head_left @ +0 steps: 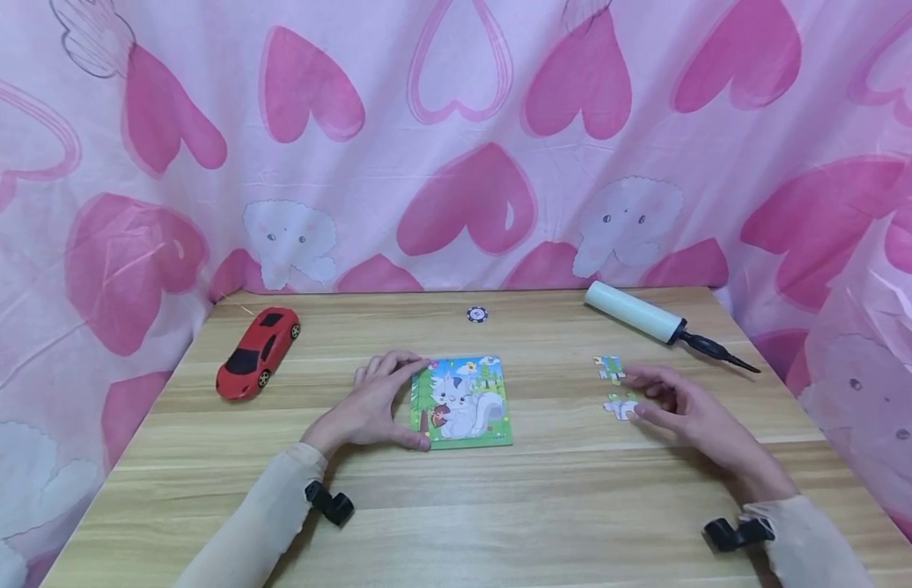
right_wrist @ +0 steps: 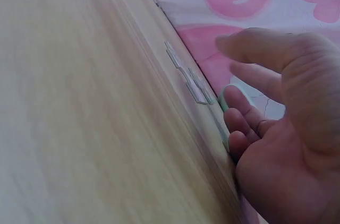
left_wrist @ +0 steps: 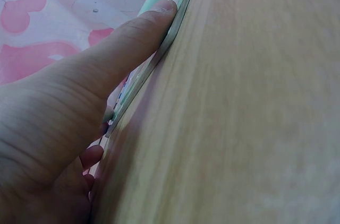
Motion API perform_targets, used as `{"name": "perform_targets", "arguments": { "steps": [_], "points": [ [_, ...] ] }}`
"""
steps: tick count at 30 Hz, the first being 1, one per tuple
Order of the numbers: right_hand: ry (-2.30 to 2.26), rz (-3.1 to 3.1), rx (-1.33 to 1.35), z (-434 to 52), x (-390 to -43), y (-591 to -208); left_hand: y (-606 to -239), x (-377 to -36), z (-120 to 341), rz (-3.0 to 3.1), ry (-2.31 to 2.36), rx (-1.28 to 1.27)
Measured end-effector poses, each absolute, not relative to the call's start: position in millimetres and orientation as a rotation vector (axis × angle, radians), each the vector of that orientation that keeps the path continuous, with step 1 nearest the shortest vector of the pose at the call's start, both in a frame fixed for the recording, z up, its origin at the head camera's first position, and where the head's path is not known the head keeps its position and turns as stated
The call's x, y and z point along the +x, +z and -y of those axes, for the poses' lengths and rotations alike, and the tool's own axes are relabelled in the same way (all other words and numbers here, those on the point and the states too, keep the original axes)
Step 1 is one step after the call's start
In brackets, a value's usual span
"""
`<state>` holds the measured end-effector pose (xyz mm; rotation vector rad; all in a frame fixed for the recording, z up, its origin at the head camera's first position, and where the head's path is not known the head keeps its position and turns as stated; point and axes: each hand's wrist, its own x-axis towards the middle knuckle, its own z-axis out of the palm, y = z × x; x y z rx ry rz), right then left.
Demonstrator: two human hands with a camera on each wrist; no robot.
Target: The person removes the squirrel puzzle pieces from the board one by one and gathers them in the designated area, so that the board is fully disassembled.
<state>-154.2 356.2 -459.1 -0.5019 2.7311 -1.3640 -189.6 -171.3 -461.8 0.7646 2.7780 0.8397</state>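
A square puzzle board with a grey-and-white squirrel picture lies flat in the middle of the table. My left hand holds it at its left side, thumb at the near corner and fingers at the far one. The left wrist view shows the thumb along the board's thin edge. To the right lie loose puzzle pieces, a green tree one and a whitish one. My right hand is beside them, fingers loosely bent. In the right wrist view, thumb and index stand apart with nothing between them.
A red toy car stands at the back left of the wooden table. A poker chip lies near the back edge. At the back right is a pale green hand pump with a black nozzle. A pink heart-patterned curtain hangs behind.
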Motion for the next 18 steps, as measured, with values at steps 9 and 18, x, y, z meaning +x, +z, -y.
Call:
{"name": "perform_targets", "arguments": {
  "steps": [9,18],
  "points": [
    [-1.433,-2.683,-0.479,-345,-157,-445,-462,-190,171,-2.771,0.849,0.755],
    [-1.590,-2.610,-0.661,-302,-167,-425,-463,-191,172,-2.768,0.834,0.754]
  ]
}}
